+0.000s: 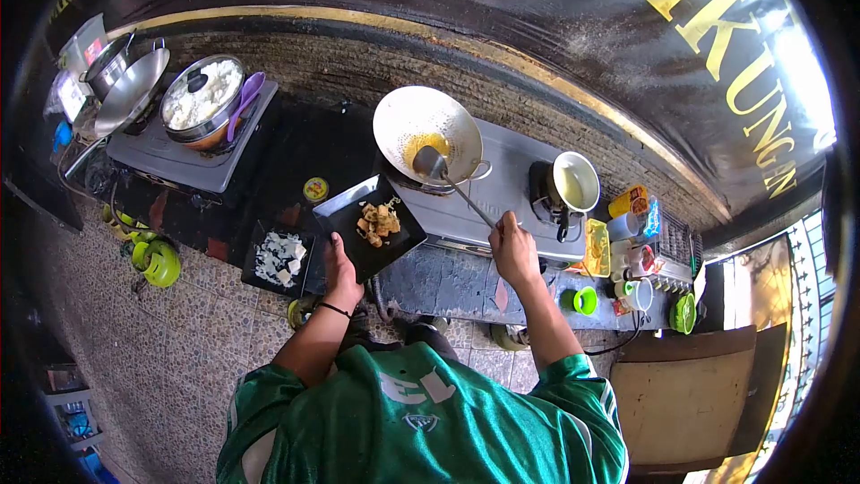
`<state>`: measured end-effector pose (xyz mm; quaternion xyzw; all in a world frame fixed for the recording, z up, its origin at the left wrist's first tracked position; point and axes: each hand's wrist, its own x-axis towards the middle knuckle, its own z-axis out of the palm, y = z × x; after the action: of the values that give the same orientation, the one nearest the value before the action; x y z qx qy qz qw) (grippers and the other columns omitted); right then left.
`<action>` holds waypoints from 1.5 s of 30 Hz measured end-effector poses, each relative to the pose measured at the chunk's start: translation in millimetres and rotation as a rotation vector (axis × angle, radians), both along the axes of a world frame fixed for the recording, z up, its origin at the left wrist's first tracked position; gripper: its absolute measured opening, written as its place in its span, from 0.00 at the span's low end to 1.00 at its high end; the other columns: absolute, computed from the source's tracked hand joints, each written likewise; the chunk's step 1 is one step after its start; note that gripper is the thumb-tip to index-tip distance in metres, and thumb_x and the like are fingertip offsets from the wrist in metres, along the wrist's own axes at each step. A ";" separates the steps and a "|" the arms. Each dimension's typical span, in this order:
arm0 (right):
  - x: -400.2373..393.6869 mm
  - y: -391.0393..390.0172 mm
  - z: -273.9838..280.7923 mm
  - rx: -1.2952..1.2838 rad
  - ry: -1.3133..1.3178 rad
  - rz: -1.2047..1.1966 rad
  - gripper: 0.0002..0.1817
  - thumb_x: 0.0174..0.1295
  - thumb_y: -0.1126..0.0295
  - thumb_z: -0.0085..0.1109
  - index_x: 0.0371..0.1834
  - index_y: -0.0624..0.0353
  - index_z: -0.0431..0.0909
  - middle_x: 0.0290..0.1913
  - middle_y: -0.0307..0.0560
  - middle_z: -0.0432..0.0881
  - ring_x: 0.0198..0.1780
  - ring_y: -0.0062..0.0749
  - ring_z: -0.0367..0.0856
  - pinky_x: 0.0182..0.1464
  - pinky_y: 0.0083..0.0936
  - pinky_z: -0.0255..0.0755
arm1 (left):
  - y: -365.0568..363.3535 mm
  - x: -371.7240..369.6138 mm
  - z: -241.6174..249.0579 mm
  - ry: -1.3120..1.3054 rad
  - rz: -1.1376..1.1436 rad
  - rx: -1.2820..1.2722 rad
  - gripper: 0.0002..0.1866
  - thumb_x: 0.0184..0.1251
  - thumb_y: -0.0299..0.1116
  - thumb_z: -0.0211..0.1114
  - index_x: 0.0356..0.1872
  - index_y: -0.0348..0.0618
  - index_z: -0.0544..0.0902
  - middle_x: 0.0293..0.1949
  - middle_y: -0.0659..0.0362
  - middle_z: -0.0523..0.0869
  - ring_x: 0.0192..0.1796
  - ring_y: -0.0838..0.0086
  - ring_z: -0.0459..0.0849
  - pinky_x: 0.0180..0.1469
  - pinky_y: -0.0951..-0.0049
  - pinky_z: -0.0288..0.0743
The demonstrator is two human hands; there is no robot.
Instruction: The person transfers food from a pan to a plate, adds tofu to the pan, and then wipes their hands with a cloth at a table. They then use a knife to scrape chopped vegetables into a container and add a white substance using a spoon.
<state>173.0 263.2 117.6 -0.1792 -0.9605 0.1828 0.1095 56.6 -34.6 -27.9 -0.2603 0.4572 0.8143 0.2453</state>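
Note:
A black square plate (399,231) with browned food pieces (378,223) on it is held tilted in my left hand (341,276), beside the wok. My right hand (515,249) grips the handle of a metal ladle (430,162). The ladle's bowl rests inside the wok (428,115), over yellow-brown oil or sauce. The wok stands on the left burner of a grey stove (518,159). Another dark square plate (254,280), with white pieces and white powder or crumbs on it, lies to the left of my left hand.
A small pot (575,182) stands on the right burner. At left, a lidded pot (203,99) with a purple spoon (246,106) sits on another stove (213,161), near a pan (132,94). Cups, packets and a green ring-shaped item (585,300) are at right. A small round container (315,189) lies between the stoves.

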 end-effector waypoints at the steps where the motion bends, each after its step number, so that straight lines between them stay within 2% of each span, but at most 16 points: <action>1: 3.5 -2.8 2.8 -0.002 0.000 -0.002 0.10 0.75 0.69 0.56 0.48 0.61 0.67 0.33 0.69 0.84 0.39 0.74 0.85 0.42 0.63 0.77 | 1.4 -2.3 -5.9 0.017 -0.011 -0.040 0.46 0.78 0.70 0.55 0.86 0.55 0.56 0.82 0.53 0.65 0.79 0.56 0.70 0.73 0.46 0.73; 6: 19.6 -22.5 16.8 -0.127 0.012 0.003 0.09 0.76 0.67 0.55 0.48 0.60 0.68 0.34 0.69 0.85 0.38 0.74 0.84 0.42 0.62 0.77 | 14.9 -6.2 23.2 0.083 0.003 0.124 0.43 0.76 0.72 0.57 0.82 0.58 0.64 0.77 0.55 0.73 0.75 0.53 0.77 0.69 0.39 0.78; 8: 29.2 -39.0 26.0 -0.142 0.050 0.018 0.09 0.76 0.67 0.56 0.48 0.60 0.68 0.34 0.68 0.85 0.39 0.74 0.84 0.42 0.61 0.77 | 17.9 -15.9 5.7 0.080 0.000 0.083 0.42 0.79 0.70 0.53 0.81 0.51 0.64 0.75 0.52 0.73 0.73 0.54 0.77 0.69 0.43 0.77; 11: 35.6 -55.0 37.9 -0.179 0.046 0.020 0.10 0.76 0.67 0.57 0.49 0.60 0.68 0.35 0.68 0.86 0.39 0.73 0.84 0.42 0.61 0.77 | 20.6 -19.9 4.6 0.106 0.012 0.042 0.41 0.78 0.70 0.56 0.82 0.59 0.63 0.78 0.55 0.72 0.75 0.54 0.76 0.71 0.43 0.77; 17: 29.2 -41.0 27.4 -0.207 0.097 -0.052 0.10 0.75 0.68 0.58 0.50 0.60 0.69 0.36 0.66 0.87 0.40 0.71 0.86 0.43 0.59 0.78 | 22.8 -12.5 53.3 0.049 0.035 0.016 0.44 0.77 0.71 0.55 0.84 0.58 0.60 0.81 0.55 0.68 0.78 0.55 0.73 0.73 0.42 0.73; 21: 0.4 -10.1 10.5 -0.144 0.110 -0.134 0.09 0.75 0.68 0.56 0.51 0.58 0.70 0.36 0.66 0.87 0.42 0.71 0.86 0.45 0.60 0.78 | 9.7 -13.5 -48.7 0.005 -0.012 0.148 0.44 0.77 0.71 0.55 0.82 0.53 0.64 0.78 0.52 0.71 0.76 0.54 0.74 0.71 0.42 0.74; 25: -40.8 13.7 -0.7 -0.102 -0.014 -0.241 0.10 0.76 0.67 0.54 0.54 0.56 0.69 0.38 0.68 0.87 0.43 0.75 0.86 0.49 0.65 0.76 | 4.0 37.0 14.9 0.089 -0.022 -0.117 0.43 0.80 0.68 0.54 0.80 0.43 0.66 0.76 0.49 0.73 0.74 0.55 0.75 0.72 0.48 0.74; 27: -56.4 20.6 -2.4 -0.059 -0.045 -0.237 0.10 0.76 0.66 0.54 0.55 0.55 0.69 0.39 0.69 0.87 0.44 0.75 0.85 0.50 0.65 0.76 | 8.1 64.9 67.3 -0.232 -0.152 -0.382 0.43 0.80 0.71 0.50 0.79 0.47 0.69 0.75 0.54 0.76 0.72 0.59 0.78 0.73 0.51 0.70; 28: -64.5 25.3 -4.5 -0.021 -0.071 -0.231 0.11 0.76 0.65 0.54 0.55 0.54 0.69 0.40 0.70 0.87 0.45 0.76 0.85 0.50 0.65 0.76 | 5.9 73.5 28.1 -0.235 -0.153 -0.379 0.43 0.80 0.71 0.50 0.79 0.47 0.69 0.75 0.54 0.76 0.72 0.59 0.78 0.73 0.51 0.70; 30: -76.4 36.4 -12.4 -0.016 -0.099 -0.244 0.11 0.76 0.63 0.56 0.55 0.53 0.69 0.41 0.70 0.88 0.46 0.75 0.86 0.50 0.66 0.77 | -2.2 99.4 -79.4 0.203 -0.264 -0.246 0.38 0.86 0.60 0.50 0.74 0.31 0.73 0.71 0.47 0.79 0.68 0.56 0.80 0.75 0.63 0.68; 33: -83.3 43.3 -6.6 -0.011 -0.132 -0.192 0.14 0.75 0.60 0.59 0.55 0.53 0.70 0.41 0.69 0.88 0.46 0.73 0.87 0.49 0.64 0.78 | 15.9 133.0 -97.7 0.199 -0.288 -0.250 0.36 0.88 0.59 0.47 0.72 0.32 0.75 0.69 0.48 0.80 0.67 0.58 0.79 0.73 0.61 0.69; 35: -79.4 42.5 3.6 -0.029 -0.166 -0.182 0.15 0.75 0.59 0.59 0.56 0.53 0.70 0.40 0.68 0.88 0.46 0.73 0.87 0.49 0.63 0.78 | 36.9 151.8 -63.8 0.291 -0.215 -0.399 0.33 0.88 0.56 0.49 0.64 0.31 0.81 0.61 0.48 0.87 0.62 0.59 0.83 0.66 0.61 0.73; 38: -70.5 59.4 -9.0 -0.031 -0.177 -0.174 0.17 0.74 0.58 0.61 0.57 0.54 0.71 0.39 0.66 0.89 0.45 0.71 0.87 0.49 0.61 0.79 | 49.8 167.1 -76.9 0.354 -0.485 -0.503 0.32 0.87 0.56 0.50 0.67 0.32 0.78 0.63 0.46 0.86 0.64 0.56 0.82 0.70 0.62 0.71; 39: -66.1 65.9 -12.6 -0.076 -0.126 -0.142 0.18 0.74 0.58 0.62 0.58 0.54 0.71 0.39 0.65 0.89 0.45 0.70 0.87 0.50 0.59 0.78 | 56.0 175.6 -119.7 0.427 -0.536 -0.565 0.34 0.87 0.56 0.52 0.72 0.32 0.75 0.64 0.43 0.84 0.66 0.51 0.81 0.72 0.61 0.70; 42: -56.0 72.3 -6.5 -0.173 -0.098 -0.151 0.21 0.72 0.58 0.66 0.58 0.56 0.71 0.39 0.60 0.91 0.45 0.68 0.88 0.50 0.55 0.78 | 97.2 180.7 -100.1 0.283 -0.376 -0.429 0.31 0.87 0.50 0.54 0.73 0.31 0.73 0.64 0.40 0.82 0.67 0.47 0.79 0.73 0.59 0.69; 45: -40.5 78.4 3.6 -0.207 0.010 -0.057 0.22 0.71 0.58 0.67 0.59 0.57 0.71 0.39 0.60 0.91 0.44 0.62 0.90 0.48 0.51 0.79 | 99.5 206.2 -181.4 1.053 -0.785 -0.874 0.32 0.84 0.31 0.58 0.82 0.36 0.59 0.78 0.40 0.65 0.78 0.48 0.68 0.81 0.58 0.62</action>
<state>132.5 341.6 121.2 -0.2158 -0.9304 0.2786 0.1004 262.7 64.9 -209.3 0.2675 0.8502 0.4308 0.1416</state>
